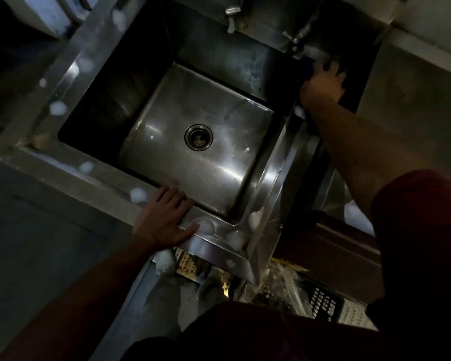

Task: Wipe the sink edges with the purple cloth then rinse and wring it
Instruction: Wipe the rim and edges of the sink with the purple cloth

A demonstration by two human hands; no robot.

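Cloth (308,67): dark purple-blue, soft, only a small folded corner showing; it sits on the far end of the sink's right rim, under my right hand, just below the taps. Most of it is hidden by the hand.

Right hand (322,86): palm down on the cloth, fingers curled over it toward the dark gap beyond the rim; I press the cloth against the metal. Whether the fingers grip the cloth or only lie on it I cannot tell. Forearm bare, dark red sleeve (422,230) at the upper arm.

Left hand (167,217): flat, fingers spread, resting on the near rim; fingertips reach the inner lip of the basin, thumb lies along the rim's outer strip. It holds nothing.

Sink (71,74): stainless steel, square, deep basin with rounded bottom corners and a wide flat rim; brushed, streaked surface with bright glints. Round drain (198,137) with a dark ring, set in the middle of the floor.

Foam (58,108): white soft blobs dotted along the left and near rims, several clustered at the near right corner, one just beside my right wrist.

Taps (296,37): two, metal, at the far wall, one above the basin, one near the right corner; blurred.

Crate (323,304): black perforated plastic, below the sink on the right, beside crumpled clear plastic.
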